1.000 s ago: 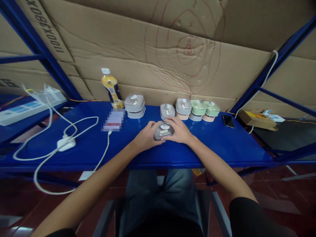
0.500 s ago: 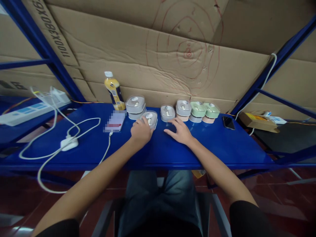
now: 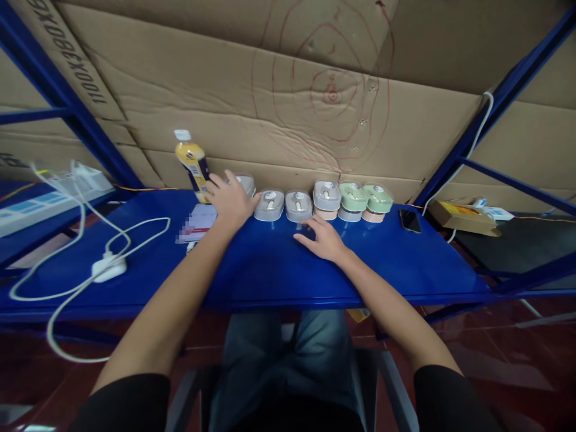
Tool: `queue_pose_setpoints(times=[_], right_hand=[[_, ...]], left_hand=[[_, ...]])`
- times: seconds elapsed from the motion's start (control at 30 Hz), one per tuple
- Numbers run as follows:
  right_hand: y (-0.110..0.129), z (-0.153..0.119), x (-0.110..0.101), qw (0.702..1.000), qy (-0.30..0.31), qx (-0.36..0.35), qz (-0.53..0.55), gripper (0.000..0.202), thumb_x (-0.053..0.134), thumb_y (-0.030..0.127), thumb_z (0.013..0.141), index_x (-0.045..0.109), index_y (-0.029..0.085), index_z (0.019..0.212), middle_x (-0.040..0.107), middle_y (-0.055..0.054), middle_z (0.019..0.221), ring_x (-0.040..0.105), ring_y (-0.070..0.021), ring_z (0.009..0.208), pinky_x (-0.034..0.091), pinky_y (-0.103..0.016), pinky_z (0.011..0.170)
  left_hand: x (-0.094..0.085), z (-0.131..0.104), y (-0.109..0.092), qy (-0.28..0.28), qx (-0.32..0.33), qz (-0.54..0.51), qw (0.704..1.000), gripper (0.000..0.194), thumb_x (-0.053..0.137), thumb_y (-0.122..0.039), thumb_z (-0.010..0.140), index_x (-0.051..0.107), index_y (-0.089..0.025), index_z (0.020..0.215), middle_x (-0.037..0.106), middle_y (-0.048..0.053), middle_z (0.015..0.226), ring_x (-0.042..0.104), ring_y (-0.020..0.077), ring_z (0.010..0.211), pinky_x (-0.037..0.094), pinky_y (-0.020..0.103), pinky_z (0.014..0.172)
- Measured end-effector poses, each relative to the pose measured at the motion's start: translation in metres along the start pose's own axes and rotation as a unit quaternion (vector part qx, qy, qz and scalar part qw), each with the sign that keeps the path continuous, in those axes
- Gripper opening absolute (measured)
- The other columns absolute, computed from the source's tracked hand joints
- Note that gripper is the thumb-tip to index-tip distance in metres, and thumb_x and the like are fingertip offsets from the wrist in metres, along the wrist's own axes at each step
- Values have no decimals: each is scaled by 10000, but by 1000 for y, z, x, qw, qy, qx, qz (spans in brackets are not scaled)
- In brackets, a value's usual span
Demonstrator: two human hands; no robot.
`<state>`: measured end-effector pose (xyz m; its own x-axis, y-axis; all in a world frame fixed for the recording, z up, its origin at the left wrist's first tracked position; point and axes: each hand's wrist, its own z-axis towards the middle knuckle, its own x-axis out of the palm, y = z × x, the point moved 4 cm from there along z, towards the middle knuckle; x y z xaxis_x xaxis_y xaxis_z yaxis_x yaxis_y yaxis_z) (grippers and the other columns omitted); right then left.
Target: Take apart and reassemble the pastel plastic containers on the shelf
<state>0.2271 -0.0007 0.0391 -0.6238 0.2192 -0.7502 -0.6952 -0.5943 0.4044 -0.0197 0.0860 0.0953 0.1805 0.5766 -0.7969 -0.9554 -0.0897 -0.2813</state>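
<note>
Head view: big brown cardboard sheet [image 3: 202, 90] at the back, probably there as a backstop for the glossy blue counter [image 3: 279, 264]. Left hand [image 3: 231, 201] is spread wide over a mostly hidden grey plastic box [image 3: 246, 183]; can't tell if it's touching. Right hand [image 3: 326, 240] is empty, fingers loosely curled, seemingly just parked on the counter. Yellow plastic bottle with a white cap [image 3: 192, 165] stands left of that. Then three stacked pairs of rounded green, grey and peach boxes [image 3: 353, 197], likely doubled up to save room. Two single rounded grey boxes [image 3: 299, 206] sit side by side between the hands, presumably for easy reach. Black phone [image 3: 410, 221] lies far right, out of the way I guess.
</note>
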Motion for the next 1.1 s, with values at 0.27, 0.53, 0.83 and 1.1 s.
queue_pose_setpoints(times=[0.27, 0.53, 0.83, 1.1], right_hand=[[-11, 1, -1, 1000, -13, 21, -1, 341, 666, 497, 1008, 737, 205, 1168, 732, -90, 1076, 705, -236, 935, 590, -410, 902], [-7, 0, -39, 987, -160, -12, 12, 675, 774, 639, 876, 613, 253, 1406, 623, -156, 1425, 593, -347, 1374, 502, -562, 1172], [-7, -9, -19, 995, 93, -40, 3, 1066, 900, 701, 688, 503, 254, 1570, 620, -168, 1501, 608, -400, 1384, 517, -573, 1157], [0, -8, -21, 996, 78, -26, 35, 780, 860, 632, 759, 648, 231, 1394, 732, -124, 1299, 719, -323, 1140, 585, -494, 1005]], left_hand=[[12, 11, 16, 38, 18, -50, 998, 684, 726, -422, 861, 501, -56, 1394, 527, 352, 1432, 541, 546, 1338, 475, 659, 1076], [-3, -55, -14, 43, 337, -285, 896, 729, 724, -388, 881, 432, -147, 1503, 492, 225, 1515, 472, 414, 1471, 380, 593, 1264], [12, -117, -34, 243, 426, -372, 788, 898, 784, -298, 803, 365, -229, 1594, 486, 184, 1576, 492, 378, 1492, 422, 568, 1262], [32, -114, -22, 304, 323, -401, 802, 1239, 947, -502, 667, 254, -220, 1655, 609, 177, 1459, 623, 396, 1346, 503, 586, 1149]])
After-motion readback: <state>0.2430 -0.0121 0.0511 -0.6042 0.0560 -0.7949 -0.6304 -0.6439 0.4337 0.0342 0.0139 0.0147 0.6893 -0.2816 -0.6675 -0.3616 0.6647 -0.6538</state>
